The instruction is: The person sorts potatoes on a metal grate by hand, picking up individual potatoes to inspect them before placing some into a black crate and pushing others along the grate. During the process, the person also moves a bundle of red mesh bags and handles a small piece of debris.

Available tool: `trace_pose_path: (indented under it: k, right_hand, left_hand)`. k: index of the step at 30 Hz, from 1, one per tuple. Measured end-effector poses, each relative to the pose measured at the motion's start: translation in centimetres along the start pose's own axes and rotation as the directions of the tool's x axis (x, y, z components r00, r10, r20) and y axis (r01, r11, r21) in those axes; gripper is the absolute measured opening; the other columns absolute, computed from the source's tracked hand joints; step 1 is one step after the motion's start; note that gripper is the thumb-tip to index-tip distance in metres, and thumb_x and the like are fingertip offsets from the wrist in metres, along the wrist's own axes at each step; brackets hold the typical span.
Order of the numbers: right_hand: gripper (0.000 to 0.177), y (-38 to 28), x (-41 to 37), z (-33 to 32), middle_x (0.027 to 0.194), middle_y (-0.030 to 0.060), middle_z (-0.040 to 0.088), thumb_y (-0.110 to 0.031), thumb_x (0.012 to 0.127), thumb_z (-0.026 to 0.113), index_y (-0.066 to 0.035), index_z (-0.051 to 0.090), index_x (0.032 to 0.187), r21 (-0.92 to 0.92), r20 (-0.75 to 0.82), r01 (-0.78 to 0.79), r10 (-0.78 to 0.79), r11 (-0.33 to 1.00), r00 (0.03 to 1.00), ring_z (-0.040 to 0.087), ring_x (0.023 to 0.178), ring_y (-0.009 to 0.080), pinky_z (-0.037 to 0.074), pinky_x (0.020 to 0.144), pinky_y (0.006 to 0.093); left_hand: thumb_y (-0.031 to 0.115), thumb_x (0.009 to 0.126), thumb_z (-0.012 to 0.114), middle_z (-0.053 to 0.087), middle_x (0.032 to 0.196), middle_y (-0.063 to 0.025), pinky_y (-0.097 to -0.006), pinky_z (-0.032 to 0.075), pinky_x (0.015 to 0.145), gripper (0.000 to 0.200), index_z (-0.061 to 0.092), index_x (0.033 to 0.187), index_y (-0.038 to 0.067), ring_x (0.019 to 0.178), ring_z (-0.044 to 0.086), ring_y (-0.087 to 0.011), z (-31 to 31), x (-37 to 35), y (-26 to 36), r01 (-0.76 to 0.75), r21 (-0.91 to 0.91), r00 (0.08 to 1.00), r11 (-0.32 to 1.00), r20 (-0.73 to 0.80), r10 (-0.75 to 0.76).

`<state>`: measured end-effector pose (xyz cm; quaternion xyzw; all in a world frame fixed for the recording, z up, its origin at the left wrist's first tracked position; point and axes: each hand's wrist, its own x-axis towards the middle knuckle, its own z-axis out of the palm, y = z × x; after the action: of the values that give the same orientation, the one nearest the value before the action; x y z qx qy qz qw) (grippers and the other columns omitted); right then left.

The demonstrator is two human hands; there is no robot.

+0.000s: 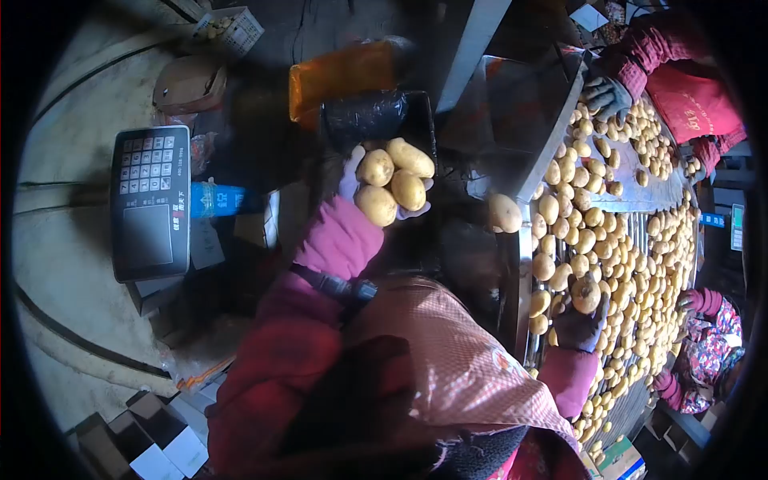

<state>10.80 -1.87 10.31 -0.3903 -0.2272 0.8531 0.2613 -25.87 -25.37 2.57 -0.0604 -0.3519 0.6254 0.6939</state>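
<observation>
Four potatoes (pixel 393 181) rest in my left hand (pixel 350 174), whose gloved fingers show at both sides of them. Below the potatoes is a dark box (pixel 422 108) with a black plastic liner. On the right, my right hand (pixel 578 326), in a dark glove, is closed around a large potato (pixel 586 295) over the sorting table (pixel 524 264). Many potatoes (pixel 632 280) lie about that hand. A single potato (pixel 505 214) is at the table's left edge, between my two hands; whether it touches the edge I cannot tell.
A scale display (pixel 150 204) stands at the left. Behind the dark box is an orange crate (pixel 340 76). A co-worker's gloved hand (pixel 608 98) touches potatoes at the upper right; another co-worker (pixel 708 344) is at the lower right. Cardboard boxes (pixel 148 436) lie lower left.
</observation>
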Motion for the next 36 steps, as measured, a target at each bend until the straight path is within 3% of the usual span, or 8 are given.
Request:
trace_pose_path:
  k: [11, 13, 20, 23, 26, 29, 31, 36]
  right_hand:
    - [0.054, -0.3, -1.7, -3.2, 0.129, 0.0046, 0.056, -0.046, 0.093, 0.048, -0.012, 0.047, 0.135, 0.038, -0.002, 0.014, -0.014, 0.999, 1.0, 0.052, 0.119, 0.0205, 0.046, 0.088, 0.0334]
    - [0.054, -0.1, -1.3, -2.7, 0.128, 0.0043, 0.057, -0.045, 0.093, 0.048, -0.012, 0.047, 0.135, 0.029, -0.003, 0.037, -0.037, 0.999, 0.999, 0.053, 0.118, 0.0199, 0.046, 0.088, 0.0328]
    - [0.063, 0.6, -1.4, -0.7, 0.122, 0.012, 0.059, -0.059, 0.087, 0.047, -0.014, 0.05, 0.132, 0.012, -0.008, -0.036, 0.036, 0.999, 0.999, 0.06, 0.093, 0.0226, 0.051, 0.075, 0.0323]
    - [0.056, 1.6, -1.4, 1.7, 0.115, 0.0114, 0.062, -0.058, 0.088, 0.047, -0.018, 0.055, 0.126, 0.009, -0.142, -0.05, 0.05, 0.999, 0.989, 0.06, 0.089, 0.0232, 0.046, 0.067, 0.0319]
    - [0.055, 1.9, -1.5, 1.8, 0.11, 0.0108, 0.063, -0.055, 0.085, 0.057, -0.017, 0.055, 0.124, 0.067, -0.021, -0.023, 0.025, 0.997, 0.999, 0.061, 0.085, 0.0285, 0.051, 0.07, 0.0372]
    - [0.056, 2.5, -1.7, 2.5, 0.112, 0.0114, 0.062, -0.053, 0.086, 0.058, -0.014, 0.052, 0.126, 0.121, 0.08, 0.012, -0.022, 0.993, 0.997, 0.062, 0.088, 0.0293, 0.051, 0.072, 0.0375]
    - [0.06, 2.8, -1.5, 2.8, 0.114, 0.0119, 0.061, -0.052, 0.086, 0.059, -0.012, 0.049, 0.13, 0.123, 0.152, 0.03, -0.049, 0.992, 0.987, 0.062, 0.095, 0.0302, 0.051, 0.079, 0.0417]
    - [0.06, 2.2, -1.8, 5.5, 0.141, 0.0125, 0.041, -0.038, 0.095, 0.048, -0.004, 0.033, 0.142, -0.5, 0.452, 0.486, -0.263, 0.717, 0.852, 0.036, 0.133, 0.0234, 0.029, 0.11, 0.0393]
  left_hand:
    - [0.06, 0.089, 0.039, 0.05, 0.124, -0.0192, -0.0628, 0.045, 0.085, 0.057, 0.06, 0.094, 0.007, 0.113, 0.05, -0.0449, 2.6, 0.2, -1.8, -0.246, 0.873, 0.608, 0.422, -0.2, 0.768]
    - [0.061, 0.088, 0.041, 0.051, 0.126, -0.0224, -0.0634, 0.046, 0.084, 0.058, 0.06, 0.102, 0.007, 0.114, 0.05, -0.0466, 0.6, -2.0, 1.4, -0.408, 0.515, 0.776, 0.754, -0.239, 0.583]
    - [0.061, 0.084, 0.048, 0.045, 0.128, -0.0239, -0.0626, 0.044, 0.089, 0.069, 0.043, 0.128, 0.007, 0.118, 0.046, -0.0421, 6.0, 2.1, 7.2, -0.681, 0.647, 0.305, 0.343, -0.176, 0.936]
    - [0.024, 0.09, 0.057, 0.05, 0.124, -0.0126, -0.0466, 0.053, 0.085, 0.041, 0.041, 0.127, 0.014, 0.11, 0.055, -0.0312, 6.3, 1.9, 7.6, 0.147, 0.936, 0.317, -0.32, 0.262, 0.912]
    - [0.024, 0.094, 0.043, 0.056, 0.096, -0.0042, -0.0325, 0.051, 0.07, 0.015, 0.055, 0.098, 0.015, 0.093, 0.056, -0.0195, 7.3, 6.9, 5.5, 0.102, 0.991, 0.047, 0.085, -0.09, 0.995]
    - [0.025, 0.094, 0.043, 0.053, 0.076, -0.0046, -0.03, 0.041, 0.052, 0.022, 0.051, 0.081, 0.009, 0.061, 0.049, -0.016, 1.5, 8.7, 3.7, 0.117, 0.768, 0.939, 0.629, -0.293, 0.182]
    - [0.029, 0.092, 0.047, 0.057, 0.077, -0.0097, -0.0325, 0.046, 0.051, 0.024, 0.055, 0.086, 0.007, 0.06, 0.055, -0.0207, -1.5, 11.3, -5.5, 0.349, 0.856, 0.577, 0.382, -0.518, 0.632]
    - [0.044, 0.089, 0.055, 0.063, 0.104, -0.015, -0.0419, 0.058, 0.065, 0.045, 0.05, 0.12, 0.012, 0.078, 0.066, -0.0304, -5.7, 13.5, -15.9, 0.448, 0.612, 0.577, 0.652, -0.755, 0.312]
